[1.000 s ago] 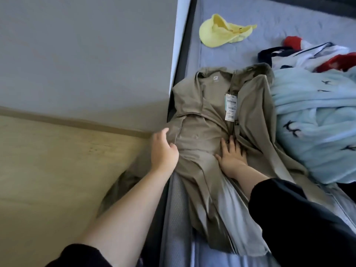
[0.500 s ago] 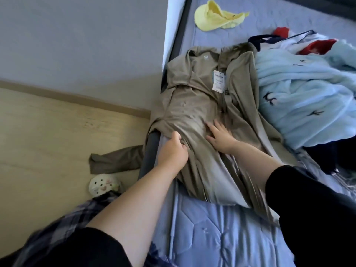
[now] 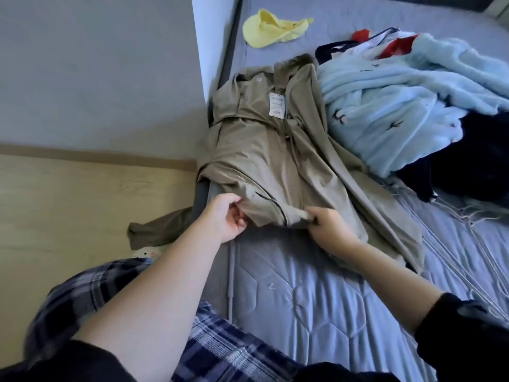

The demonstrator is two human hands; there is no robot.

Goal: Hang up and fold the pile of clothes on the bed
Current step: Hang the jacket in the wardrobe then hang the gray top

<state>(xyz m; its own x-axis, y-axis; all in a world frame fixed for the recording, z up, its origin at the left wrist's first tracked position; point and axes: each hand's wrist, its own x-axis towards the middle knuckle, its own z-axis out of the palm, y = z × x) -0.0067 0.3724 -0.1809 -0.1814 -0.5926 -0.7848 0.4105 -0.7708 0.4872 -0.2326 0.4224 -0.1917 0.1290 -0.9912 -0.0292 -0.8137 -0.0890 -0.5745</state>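
A long khaki coat (image 3: 264,150) lies along the left edge of the bed (image 3: 316,299), collar away from me, with a white price tag (image 3: 276,105) near the collar. My left hand (image 3: 228,216) pinches the coat's near folded edge on the left. My right hand (image 3: 327,227) grips the same edge on the right. One khaki sleeve (image 3: 157,230) hangs off the bed onto the floor. To the right lies the pile: a light blue fleece garment (image 3: 399,106), a red, white and navy piece (image 3: 380,42) behind it, and dark clothing (image 3: 468,166).
A yellow cap (image 3: 270,30) lies on the bed at the far end. The grey wall (image 3: 96,70) and wooden floor (image 3: 68,216) are left of the bed. A white patterned object (image 3: 146,253) sits on the floor by my plaid-trousered leg (image 3: 91,296).
Both hands have slid down the coat from its middle to its near edge and closed on it. The view has shifted back, showing more bed and floor.
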